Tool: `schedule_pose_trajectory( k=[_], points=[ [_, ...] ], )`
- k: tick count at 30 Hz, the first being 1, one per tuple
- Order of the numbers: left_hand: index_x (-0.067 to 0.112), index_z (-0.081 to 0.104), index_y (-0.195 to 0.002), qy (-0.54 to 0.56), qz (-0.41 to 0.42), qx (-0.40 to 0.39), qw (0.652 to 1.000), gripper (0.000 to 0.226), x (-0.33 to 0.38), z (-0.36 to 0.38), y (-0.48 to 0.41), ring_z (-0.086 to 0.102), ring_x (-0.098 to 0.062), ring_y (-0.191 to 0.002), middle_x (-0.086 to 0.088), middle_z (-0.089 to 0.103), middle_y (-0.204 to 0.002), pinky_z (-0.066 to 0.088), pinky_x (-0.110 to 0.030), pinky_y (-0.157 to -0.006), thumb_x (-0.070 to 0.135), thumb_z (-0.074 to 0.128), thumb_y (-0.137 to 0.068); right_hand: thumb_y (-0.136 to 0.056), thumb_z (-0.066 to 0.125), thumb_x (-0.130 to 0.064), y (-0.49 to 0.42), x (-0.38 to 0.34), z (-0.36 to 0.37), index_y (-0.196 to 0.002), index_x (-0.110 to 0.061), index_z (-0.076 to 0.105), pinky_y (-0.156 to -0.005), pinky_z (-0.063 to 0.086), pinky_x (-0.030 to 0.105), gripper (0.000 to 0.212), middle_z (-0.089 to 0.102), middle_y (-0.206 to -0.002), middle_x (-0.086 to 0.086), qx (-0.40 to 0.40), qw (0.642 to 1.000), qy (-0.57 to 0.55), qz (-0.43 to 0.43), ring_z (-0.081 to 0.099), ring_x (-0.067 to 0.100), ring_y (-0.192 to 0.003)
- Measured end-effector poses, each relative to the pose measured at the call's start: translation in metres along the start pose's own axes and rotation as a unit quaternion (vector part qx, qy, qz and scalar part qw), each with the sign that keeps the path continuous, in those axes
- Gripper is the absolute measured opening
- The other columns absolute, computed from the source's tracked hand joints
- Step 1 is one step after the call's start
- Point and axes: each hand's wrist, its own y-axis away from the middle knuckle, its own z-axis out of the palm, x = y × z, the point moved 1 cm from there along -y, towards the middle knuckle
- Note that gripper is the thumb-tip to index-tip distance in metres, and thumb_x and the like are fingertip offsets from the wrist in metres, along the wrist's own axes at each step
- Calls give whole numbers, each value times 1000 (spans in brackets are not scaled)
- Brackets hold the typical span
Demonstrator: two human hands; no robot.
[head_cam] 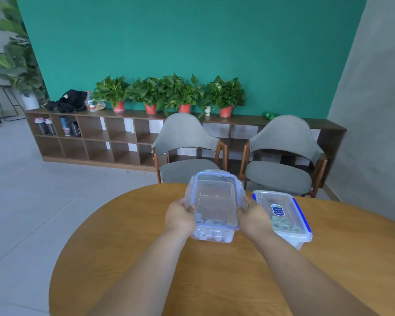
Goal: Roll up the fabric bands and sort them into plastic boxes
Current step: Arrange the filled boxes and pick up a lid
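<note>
Plastic, clear with a pale blue seal round its lid, forms the box [214,197] we hold over the middle of the round wooden surface [135,247]. Our left hand [178,215] grips its left long side and our right hand [253,215] grips its right long side, fingers curled against the walls and thumbs up at the lid's edge. Both hands hide the lower side walls, so we cannot tell whether the base touches the surface. The lid is on. Through it we see rolled bands [211,224], pale and greyish, bunched at the end nearest us.

Just beside it on the right stands a second box [283,215], lid on, with darker blue clips and a blue label on top. More rolls [286,225] show through its lid. Our right wrist covers part of its near left edge.

Beyond the far rim of the surface two grey chairs [185,133] with wooden frames stand side by side and block part of a long low shelf [89,137]. On the shelf's top sit potted plants [183,92] in red pots and a black bag [71,100], and bottles [45,126] stand in its left compartments. A green wall [192,42] rises behind.
</note>
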Motion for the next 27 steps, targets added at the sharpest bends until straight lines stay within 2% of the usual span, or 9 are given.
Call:
schedule_pose_trajectory(
  k=[4,7,9,11,13,20,22,24,27],
  points=[
    [26,67,-108,-87,18,-6,996,15,-5,5,-19,68,-23,-91,3,72,-97,58,-40,-80,25,52,-104,-100,42,-13,-19,7,19,-109,-19,53,-67,43,36,16,55,-87,7,11,998,68,-7,53,32,-86],
    [26,65,-113,-154,37,-1,987,19,-15,13,-35,62,-28,-102,0,69,-105,57,-47,-87,28,51,-101,-100,42,-10,-29,11,32,-136,-17,49,-65,38,33,38,54,-110,17,12,994,106,17,47,23,-75],
    [23,63,-120,-183,50,-4,982,24,-18,18,-39,58,-30,-107,-4,66,-110,55,-48,-90,27,49,-102,-98,44,-7,-33,13,38,-143,-16,45,-64,38,33,45,52,-123,22,7,993,116,33,43,20,-72],
    [23,58,-132,-200,63,-6,978,30,-19,20,-40,54,-30,-112,-6,64,-117,53,-46,-91,26,47,-104,-98,45,-4,-34,14,41,-146,-15,41,-70,42,34,50,51,-128,24,-1,991,130,39,48,25,-81],
    [28,51,-144,-204,68,-12,977,40,-21,22,-42,52,-30,-117,-8,62,-124,51,-44,-93,25,44,-105,-98,44,-2,-34,16,43,-151,-13,38,-75,44,35,54,54,-126,24,-5,989,148,32,54,33,-105],
    [34,40,-157,-217,65,-48,973,50,-21,21,-42,48,-27,-125,-9,49,-138,40,-31,-89,24,36,-109,-98,45,-1,-32,18,46,-152,-11,37,-81,48,38,56,56,-123,24,-14,988,150,38,50,34,-120],
    [35,36,-159,-226,63,-62,970,51,-21,19,-45,50,-25,-126,-8,48,-142,39,-30,-88,27,35,-109,-97,45,0,-33,17,47,-151,-11,37,-79,49,38,55,52,-127,25,-16,988,147,49,53,34,-108],
    [38,40,-157,-234,62,-71,968,51,-20,19,-47,52,-25,-120,-9,49,-139,43,-31,-89,28,36,-107,-95,47,1,-37,17,48,-145,-7,44,-78,48,38,50,45,-133,22,-18,984,165,59,49,31,-97],
    [36,50,-148,-276,61,-71,957,47,-14,20,-51,54,-31,-110,-7,46,-126,54,-44,-93,28,36,-103,-90,52,2,-47,16,50,-135,-1,51,-90,54,40,45,41,-140,18,-29,983,175,45,52,33,-114]
  ],
)
